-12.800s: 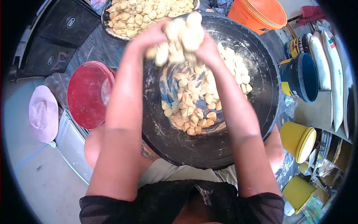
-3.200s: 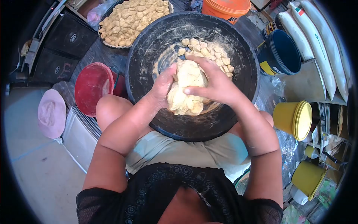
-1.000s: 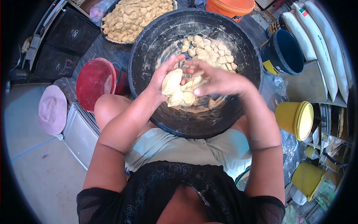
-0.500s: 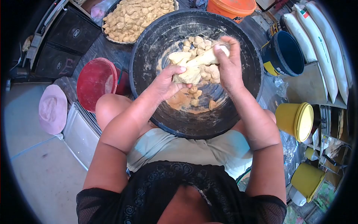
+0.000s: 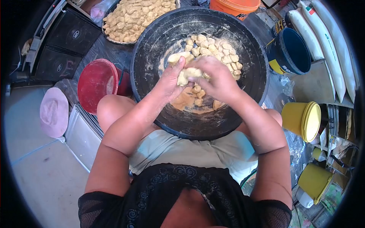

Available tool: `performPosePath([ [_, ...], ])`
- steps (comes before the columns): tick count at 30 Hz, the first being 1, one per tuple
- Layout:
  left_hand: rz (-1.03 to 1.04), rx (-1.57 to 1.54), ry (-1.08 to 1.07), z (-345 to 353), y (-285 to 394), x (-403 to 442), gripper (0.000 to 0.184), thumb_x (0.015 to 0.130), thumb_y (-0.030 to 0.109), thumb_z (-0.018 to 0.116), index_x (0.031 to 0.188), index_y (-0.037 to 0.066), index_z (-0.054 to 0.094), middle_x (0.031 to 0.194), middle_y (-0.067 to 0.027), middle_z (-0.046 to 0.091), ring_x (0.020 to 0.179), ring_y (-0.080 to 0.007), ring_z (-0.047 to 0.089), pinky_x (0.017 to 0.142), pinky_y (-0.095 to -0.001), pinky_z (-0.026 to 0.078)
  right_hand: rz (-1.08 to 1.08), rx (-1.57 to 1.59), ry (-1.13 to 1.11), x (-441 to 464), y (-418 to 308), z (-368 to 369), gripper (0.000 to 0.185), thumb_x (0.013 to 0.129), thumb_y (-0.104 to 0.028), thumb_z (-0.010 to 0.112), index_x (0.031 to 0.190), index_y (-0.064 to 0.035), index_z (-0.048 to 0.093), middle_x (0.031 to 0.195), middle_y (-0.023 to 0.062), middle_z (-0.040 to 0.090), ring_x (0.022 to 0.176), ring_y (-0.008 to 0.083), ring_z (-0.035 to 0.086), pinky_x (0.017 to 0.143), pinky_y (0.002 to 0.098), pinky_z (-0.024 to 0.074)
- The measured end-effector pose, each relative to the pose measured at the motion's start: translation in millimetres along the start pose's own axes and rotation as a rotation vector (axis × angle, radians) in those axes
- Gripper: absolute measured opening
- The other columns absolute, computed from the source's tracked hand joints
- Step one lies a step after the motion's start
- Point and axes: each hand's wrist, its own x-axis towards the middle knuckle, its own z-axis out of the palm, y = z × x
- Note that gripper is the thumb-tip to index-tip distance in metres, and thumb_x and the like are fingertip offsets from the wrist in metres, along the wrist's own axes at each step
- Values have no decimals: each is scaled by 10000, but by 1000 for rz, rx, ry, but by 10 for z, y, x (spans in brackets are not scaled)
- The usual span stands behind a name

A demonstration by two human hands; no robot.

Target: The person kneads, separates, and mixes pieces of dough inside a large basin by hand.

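Note:
A pale yellow lump of dough [image 5: 189, 75] is held over the wide black tub [image 5: 199, 131]. My left hand [image 5: 172, 80] is closed around it from the left, with the thumb on top. My right hand [image 5: 217, 79] comes in from the right, its curled fingers pressed on the same dough and slightly blurred. Part of the dough bulges out above my left thumb. Small dough pieces [image 5: 213, 49] lie in the tub beyond my hands, and a few more sit just below them on light brown powder [image 5: 183, 100].
A round tray heaped with dough pieces [image 5: 138, 19] stands behind left. Around the tub are a red bucket [image 5: 97, 85], an orange bucket [image 5: 234, 5], a dark blue bucket [image 5: 291, 53] and a yellow bucket [image 5: 300, 119]. A pink hat [image 5: 54, 112] lies left, white sacks [image 5: 325, 49] right.
My right hand has moved left and down from the raised, stretched end of the dough back to my left hand. The dough is bunched shorter, and more pieces show in the tub.

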Motion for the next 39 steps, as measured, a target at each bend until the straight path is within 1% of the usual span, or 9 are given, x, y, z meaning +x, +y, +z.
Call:
performPosePath([
  [8,-3,-108,18,-89,215,107,375,838,115,563,1201,45,502,1039,-92,608,906,-189,611,619,-330,530,-262,330,558,-22,-33,-54,281,806,-71,622,1087,-66,603,1066,115,633,976,275,595,854,355,458],
  [16,-1,301,-144,122,66,-75,836,657,-17,495,1428,156,220,1244,-135,491,1064,-226,550,821,-329,499,243,280,73,11,59,-53,393,810,-257,669,1129,-38,598,1248,175,523,1216,307,457,999,395,380],
  [17,-7,322,-161,119,25,-95,883,645,-21,489,1445,178,173,1263,-139,475,1084,-228,541,858,-330,487,9,94,-7,31,134,-26,339,859,-235,636,1129,-36,589,1143,156,578,1099,252,542,917,365,444],
  [20,-6,334,-240,141,-8,-110,930,611,2,482,1462,144,134,1283,-161,453,1160,-231,507,950,-345,447,530,453,-46,46,220,-23,284,920,-183,567,1162,-36,544,1015,110,618,935,187,593,804,318,490],
  [22,-127,281,-351,80,86,-87,919,606,16,477,1456,107,141,1267,-165,469,1160,-234,514,959,-359,441,465,537,241,88,323,-4,217,960,-171,511,1124,-37,556,938,51,616,829,123,583,748,271,492],
  [25,-131,259,-438,103,146,-87,723,777,94,530,1425,49,213,1143,-131,567,1053,-198,581,878,-316,487,450,827,468,175,342,-112,235,978,-193,482,1150,-47,548,981,44,599,870,101,570,773,240,483],
  [32,57,452,-122,109,12,-100,420,931,230,568,1271,5,468,1124,-95,605,930,-164,640,772,-301,538,439,612,-50,118,162,-60,299,902,-144,610,1185,-61,569,1097,57,601,953,107,561,834,234,450],
  [36,-97,377,-142,157,164,-120,397,932,240,551,1231,-13,485,1011,-106,633,870,-163,649,766,-300,541,375,521,539,186,264,-196,184,949,-152,528,1085,-47,593,932,57,614,836,90,577,683,246,494],
  [39,-159,339,-142,33,176,-102,407,937,274,538,1221,-14,490,983,-111,637,869,-173,654,769,-301,542,339,514,398,168,436,-443,271,926,-197,566,1157,-55,573,1055,62,598,936,140,584,783,262,480],
])
